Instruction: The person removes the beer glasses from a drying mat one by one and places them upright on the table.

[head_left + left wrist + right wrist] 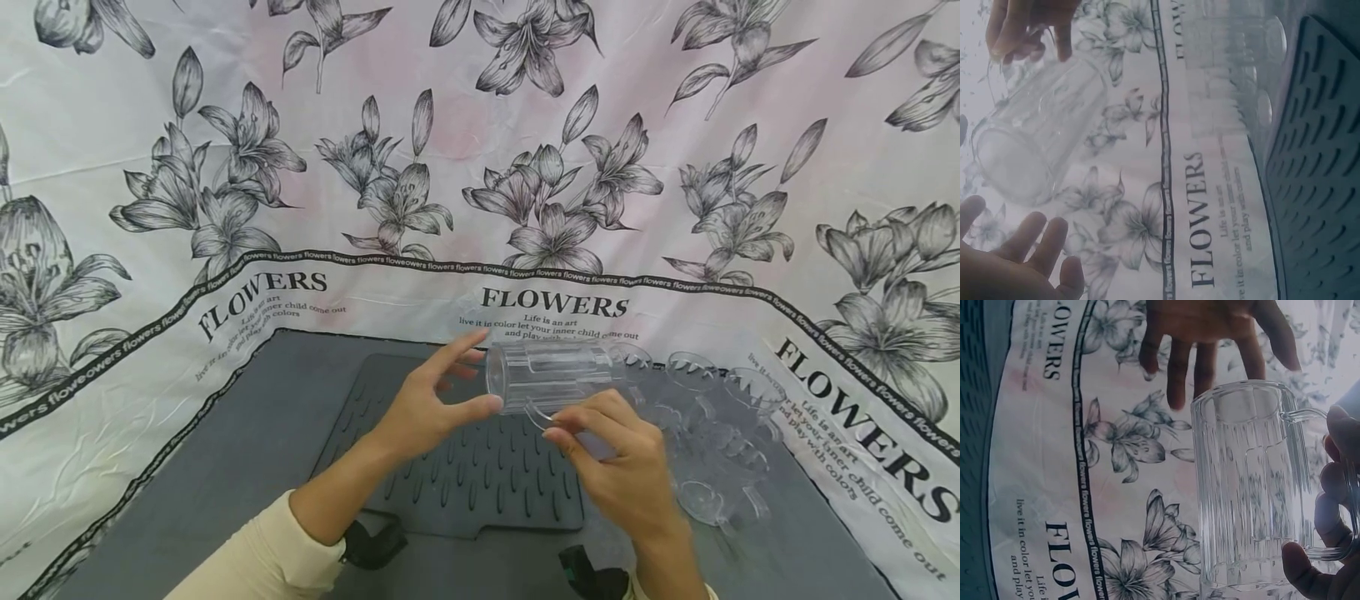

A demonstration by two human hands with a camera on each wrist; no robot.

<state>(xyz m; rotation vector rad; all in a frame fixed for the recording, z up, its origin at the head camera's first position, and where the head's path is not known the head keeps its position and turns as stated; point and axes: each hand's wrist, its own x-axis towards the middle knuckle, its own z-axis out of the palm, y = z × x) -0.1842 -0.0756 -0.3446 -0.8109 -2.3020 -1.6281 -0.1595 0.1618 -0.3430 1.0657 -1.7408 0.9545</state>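
A clear ribbed mug (551,371) lies sideways in the air above the drying mat. My right hand (618,454) grips it by the handle (1316,553), fingers curled through the loop in the right wrist view. My left hand (420,408) is spread beside the mug's left round end, fingers apart and holding nothing. In the left wrist view, a small gap separates the left fingers (1041,244) from that round end (1013,165). The right wrist view shows the left hand (1210,337) just beyond the mug (1247,481).
A dark drying mat (480,492) with raised ridges lies on the grey table (217,467). Several more clear mugs (701,500) stand close together at the right. Behind and along both sides hangs a white flower-printed cloth (420,50).
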